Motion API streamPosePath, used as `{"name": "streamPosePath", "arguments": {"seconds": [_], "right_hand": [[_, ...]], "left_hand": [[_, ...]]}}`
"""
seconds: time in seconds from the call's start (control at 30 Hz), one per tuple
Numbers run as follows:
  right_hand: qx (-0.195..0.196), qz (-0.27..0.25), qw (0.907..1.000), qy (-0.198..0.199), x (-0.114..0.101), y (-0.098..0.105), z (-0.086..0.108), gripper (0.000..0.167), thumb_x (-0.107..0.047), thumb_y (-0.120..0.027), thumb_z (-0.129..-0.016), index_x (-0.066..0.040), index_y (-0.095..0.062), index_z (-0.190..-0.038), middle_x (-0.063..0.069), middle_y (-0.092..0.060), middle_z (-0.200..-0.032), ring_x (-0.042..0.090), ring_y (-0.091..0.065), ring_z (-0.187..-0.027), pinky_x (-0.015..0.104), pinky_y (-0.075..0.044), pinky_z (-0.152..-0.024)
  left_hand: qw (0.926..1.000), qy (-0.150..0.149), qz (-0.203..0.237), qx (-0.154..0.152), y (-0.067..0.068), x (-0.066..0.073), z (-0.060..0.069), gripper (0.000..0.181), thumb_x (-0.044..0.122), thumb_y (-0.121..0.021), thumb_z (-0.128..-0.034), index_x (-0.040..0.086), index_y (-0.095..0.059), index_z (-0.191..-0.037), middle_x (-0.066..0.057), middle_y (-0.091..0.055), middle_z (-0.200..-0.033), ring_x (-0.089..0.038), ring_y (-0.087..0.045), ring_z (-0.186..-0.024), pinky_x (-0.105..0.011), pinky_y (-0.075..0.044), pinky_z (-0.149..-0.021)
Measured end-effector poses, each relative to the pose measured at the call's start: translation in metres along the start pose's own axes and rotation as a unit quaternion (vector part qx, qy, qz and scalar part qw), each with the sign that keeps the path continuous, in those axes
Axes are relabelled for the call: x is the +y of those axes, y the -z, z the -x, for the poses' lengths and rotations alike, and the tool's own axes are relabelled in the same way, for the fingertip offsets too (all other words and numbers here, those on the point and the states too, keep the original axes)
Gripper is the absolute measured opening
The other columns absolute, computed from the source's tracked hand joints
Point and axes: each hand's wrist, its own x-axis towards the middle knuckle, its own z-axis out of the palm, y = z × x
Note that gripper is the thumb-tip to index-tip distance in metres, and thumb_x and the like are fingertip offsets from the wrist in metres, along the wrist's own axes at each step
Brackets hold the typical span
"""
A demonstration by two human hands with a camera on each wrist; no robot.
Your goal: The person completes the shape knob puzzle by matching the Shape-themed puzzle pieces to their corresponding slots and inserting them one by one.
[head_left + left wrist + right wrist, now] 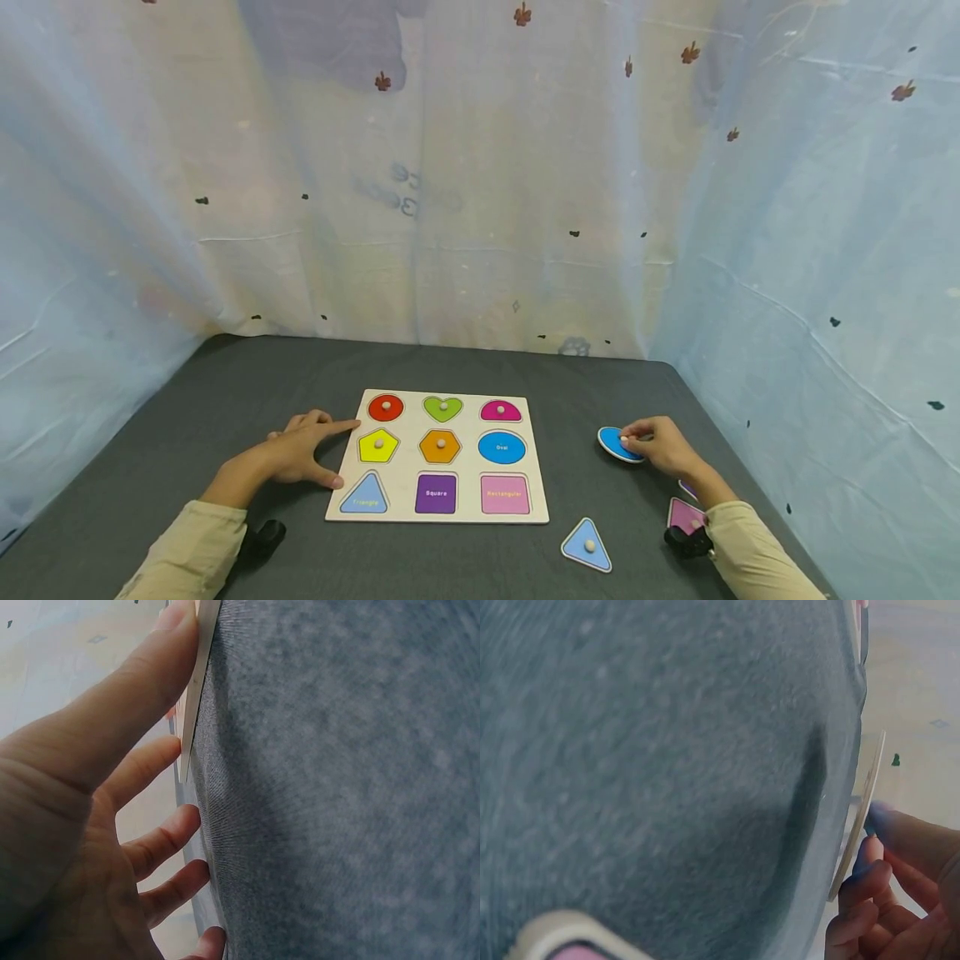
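A wooden shape puzzle board (468,458) lies on the dark cloth. Its top row and the yellow and orange pieces of the middle row have knobs in view. The oval slot (502,448) and the triangle, square and rectangle slots below show printed words. My left hand (303,450) touches the board's left edge with thumb and index finger, the other fingers spread. Off to the right, my right hand (663,446) pinches the blue oval piece (613,442) by its knob. The right wrist view has this piece (861,817) edge-on, raised off the cloth above its shadow.
A blue triangle piece (587,546) lies right of the board, near the front. By my right wrist lie a pink piece (684,515) and a purple one (687,489), both partly hidden. Pale curtains (480,208) surround the table.
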Motion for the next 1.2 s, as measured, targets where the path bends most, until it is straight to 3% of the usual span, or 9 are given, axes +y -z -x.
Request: {"name": "streamPosePath", "arguments": {"seconds": [0.17, 0.83, 1.2], "right_hand": [[0.0, -0.006, 1.0, -0.001, -0.007, -0.002, -0.002, 0.017, -0.008, -0.067, -0.096, 0.007, -0.074, -0.103, 0.013, -0.07, -0.092, 0.011, -0.058, -0.084, 0.022, -0.048, -0.067], [0.003, -0.01, 0.9984, 0.056, -0.03, -0.01, -0.009, 0.012, -0.004, -0.068, -0.095, 0.005, -0.074, -0.1, 0.012, -0.07, -0.088, 0.004, -0.053, -0.076, 0.022, -0.047, -0.065], [0.0, 0.004, 0.997, 0.077, -0.046, -0.018, -0.014, 0.012, -0.004, -0.069, -0.093, 0.005, -0.075, -0.099, 0.011, -0.07, -0.087, 0.009, -0.052, -0.071, 0.022, -0.045, -0.061]], "left_hand": [[1.0, -0.002, 0.003, 0.0, 0.0, 0.0, 0.0, 0.101, 0.05, -0.091, -0.0661, 0.025, -0.045, -0.153, -0.02, -0.044, -0.138, -0.045, -0.039, -0.126, -0.076, -0.033, -0.092], [1.0, 0.001, 0.004, -0.003, 0.001, 0.001, 0.002, 0.102, 0.052, -0.091, -0.0653, 0.024, -0.045, -0.153, -0.02, -0.044, -0.139, -0.046, -0.038, -0.127, -0.076, -0.033, -0.093], [1.0, 0.0, 0.004, -0.003, 0.002, 0.002, 0.002, 0.102, 0.05, -0.091, -0.0661, 0.024, -0.045, -0.153, -0.021, -0.044, -0.139, -0.046, -0.039, -0.127, -0.075, -0.034, -0.092]]}}
